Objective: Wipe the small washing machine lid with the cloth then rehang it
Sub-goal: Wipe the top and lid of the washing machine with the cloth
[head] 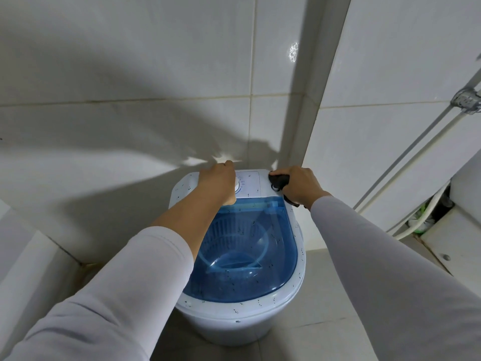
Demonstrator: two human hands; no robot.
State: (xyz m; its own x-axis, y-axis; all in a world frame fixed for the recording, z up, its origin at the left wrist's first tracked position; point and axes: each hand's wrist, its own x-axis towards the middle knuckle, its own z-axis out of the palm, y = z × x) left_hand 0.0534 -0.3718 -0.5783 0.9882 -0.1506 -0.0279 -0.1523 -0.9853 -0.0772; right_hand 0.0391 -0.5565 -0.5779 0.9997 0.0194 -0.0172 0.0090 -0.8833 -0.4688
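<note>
A small washing machine [242,316] is seen standing on the floor in a tiled corner, its translucent blue lid [250,256] closed over a blue basket [234,241]. At 12 o'clock of the lid, the white control panel [251,185] is reached by both hands. The left hand [217,182] is laid over the dial [238,188], fingers curled; whether anything is gripped cannot be told. At 1 o'clock, a dark object [279,181], possibly the cloth, is held in the curled fingers of the right hand [302,186]. Pipes [406,162] are seen at 3 o'clock.
</note>
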